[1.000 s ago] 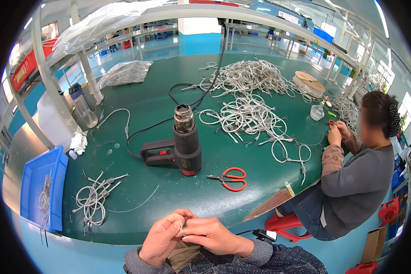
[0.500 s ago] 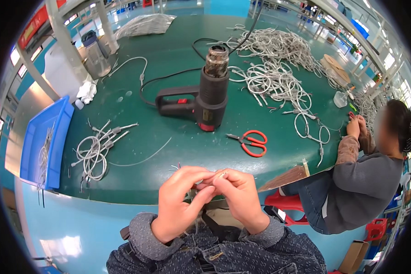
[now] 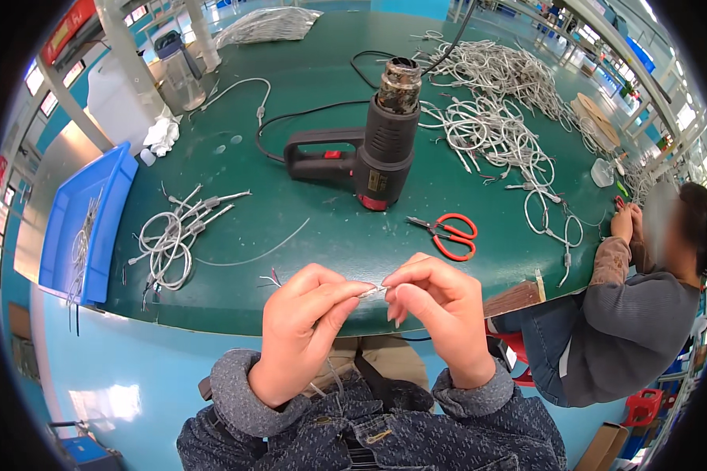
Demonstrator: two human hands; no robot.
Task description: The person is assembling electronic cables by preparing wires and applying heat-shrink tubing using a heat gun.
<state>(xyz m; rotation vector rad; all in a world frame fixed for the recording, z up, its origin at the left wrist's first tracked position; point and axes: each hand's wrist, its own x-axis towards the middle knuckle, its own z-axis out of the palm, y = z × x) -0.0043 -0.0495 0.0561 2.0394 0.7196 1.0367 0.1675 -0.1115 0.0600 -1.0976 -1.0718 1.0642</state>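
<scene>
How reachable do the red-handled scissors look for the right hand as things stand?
Probably yes: the red-handled scissors lie just beyond the right hand on the green tabletop, nothing visible between them, though it is occupied with the cable.

The held wire [image 3: 371, 291] looks metallic (the heat gun [image 3: 385, 149] matt plastic), the tabletop [image 3: 243, 166] smooth and glossy

Around the heat gun [image 3: 381, 153], the green table [image 3: 314, 206] holds scissors [image 3: 440, 230] at five o'clock, cables [image 3: 495, 74] at two and eight
</scene>
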